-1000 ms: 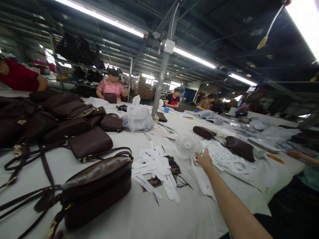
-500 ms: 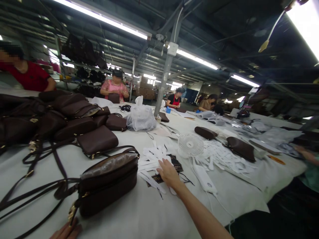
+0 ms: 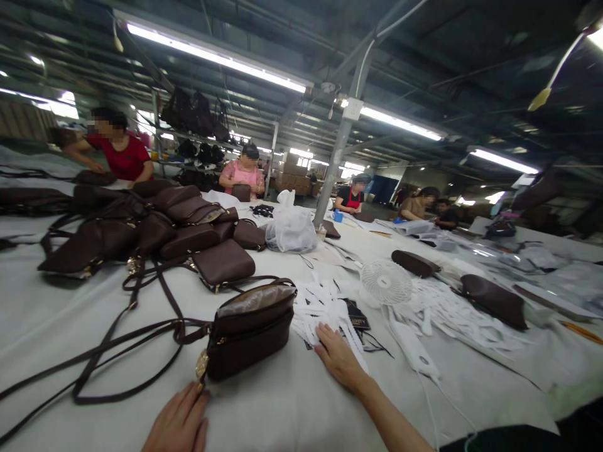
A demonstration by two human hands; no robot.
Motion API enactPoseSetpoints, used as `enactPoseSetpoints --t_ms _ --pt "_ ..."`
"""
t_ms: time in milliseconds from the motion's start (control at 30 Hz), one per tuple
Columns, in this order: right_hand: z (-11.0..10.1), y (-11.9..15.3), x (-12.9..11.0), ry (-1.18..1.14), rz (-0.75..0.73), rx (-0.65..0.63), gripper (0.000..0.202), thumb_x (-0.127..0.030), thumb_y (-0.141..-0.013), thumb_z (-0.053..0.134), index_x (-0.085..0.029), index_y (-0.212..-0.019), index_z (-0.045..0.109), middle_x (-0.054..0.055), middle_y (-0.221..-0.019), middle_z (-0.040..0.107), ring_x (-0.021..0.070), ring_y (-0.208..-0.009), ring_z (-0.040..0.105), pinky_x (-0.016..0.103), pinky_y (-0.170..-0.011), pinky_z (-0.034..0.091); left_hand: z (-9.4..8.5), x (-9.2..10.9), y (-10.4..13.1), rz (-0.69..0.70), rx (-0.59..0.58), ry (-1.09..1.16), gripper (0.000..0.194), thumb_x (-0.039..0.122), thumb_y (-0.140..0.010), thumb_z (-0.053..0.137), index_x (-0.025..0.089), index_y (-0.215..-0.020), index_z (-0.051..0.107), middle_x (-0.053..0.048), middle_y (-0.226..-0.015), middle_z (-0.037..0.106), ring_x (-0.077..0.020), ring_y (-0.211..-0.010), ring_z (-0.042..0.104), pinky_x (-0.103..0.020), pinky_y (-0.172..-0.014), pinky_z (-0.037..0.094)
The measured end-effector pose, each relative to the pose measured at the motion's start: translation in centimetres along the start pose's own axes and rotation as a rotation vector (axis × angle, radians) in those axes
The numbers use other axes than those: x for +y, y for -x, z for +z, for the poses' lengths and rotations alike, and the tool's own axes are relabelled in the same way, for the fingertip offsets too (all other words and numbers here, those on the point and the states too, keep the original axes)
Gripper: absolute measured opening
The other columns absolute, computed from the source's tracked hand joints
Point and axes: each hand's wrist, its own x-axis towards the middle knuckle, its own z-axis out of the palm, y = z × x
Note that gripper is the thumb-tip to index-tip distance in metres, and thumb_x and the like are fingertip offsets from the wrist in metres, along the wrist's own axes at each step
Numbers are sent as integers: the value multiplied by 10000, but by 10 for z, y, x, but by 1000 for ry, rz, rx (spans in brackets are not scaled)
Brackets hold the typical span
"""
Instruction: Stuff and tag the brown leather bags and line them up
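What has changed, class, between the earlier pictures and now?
The right hand moved from the white fan leftward and nearer, onto the white strips. The left hand shows more fully beside the gold charm. The fan and open brown shoulder bag seem unmoved.

1. At least 3 long white tube lamps (image 3: 217,58) glared overhead against a dim, dark grey metal ceiling (image 3: 471,63).
2. Small white windows (image 3: 301,152) at the back looked washed out.
3. Clear crinkled plastic sheets (image 3: 480,253) glinted; a dark-brown leather-like bag (image 3: 252,339) cast a soft shadow on the white-covered table (image 3: 301,408).
4. Wide-angle distortion stretched the edges, and the far background appeared soft.
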Motion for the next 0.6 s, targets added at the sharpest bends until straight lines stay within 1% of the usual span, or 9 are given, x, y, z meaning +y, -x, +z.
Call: enactPoseSetpoints --t_ms 67,133,233,333,400,500,600 --pt "3 9 -2 6 -27 -16 476 -302 -914 448 -170 -1367 507 110 -1459 448 265 -1374 372 498 -1144 261 0 0 0 -21 4 2 305 327 -873 461 184 -1052 662 -99 -1072 707 -247 -974 639 -352 -875 464" --pt "6 16 -6 35 -30 26 468 -269 -902 465 -155 -1353 518 122 -1442 470 265 -1363 391 488 -1135 286 1 0 2 -40 -7 17 301 322 -868 468 191 -1059 661 -99 -1081 704 -252 -981 637 -355 -882 463" --pt "14 27 -9 90 -50 139 425 -211 -892 469 -147 -1301 563 139 -1389 530 282 -1322 447 500 -1110 325 2 0 3 -50 -17 34 297 320 -865 475 197 -1058 664 -100 -1079 705 -258 -980 637 -360 -891 458" --pt "24 39 -14 115 -107 255 375 -150 -905 417 -172 -1226 610 119 -1299 614 272 -1251 524 511 -1087 351 2 0 3 -46 -25 41 300 319 -869 469 190 -1057 665 -107 -1080 704 -261 -989 635 -366 -902 452" --pt "27 45 -17 135 -129 344 359 -125 -908 400 -180 -1181 627 113 -1262 638 268 -1220 549 507 -1078 360 2 1 4 -54 -32 47 305 315 -870 462 190 -1062 664 -109 -1093 701 -262 -1001 633 -372 -907 452" --pt "25 49 -22 147 -126 431 304 -134 -912 422 -178 -1118 641 118 -1210 659 259 -1137 593 440 -1016 426 2 3 4 -82 -51 59 311 307 -866 464 195 -1075 665 -111 -1111 698 -269 -1010 635 -387 -901 472" --pt "24 51 -21 137 -110 434 247 -167 -929 427 -191 -990 665 97 -1012 710 231 -947 648 347 -856 495 -3 7 2 -143 -106 96 306 292 -856 487 189 -1077 672 -118 -1131 694 -285 -1019 643 -417 -894 506"
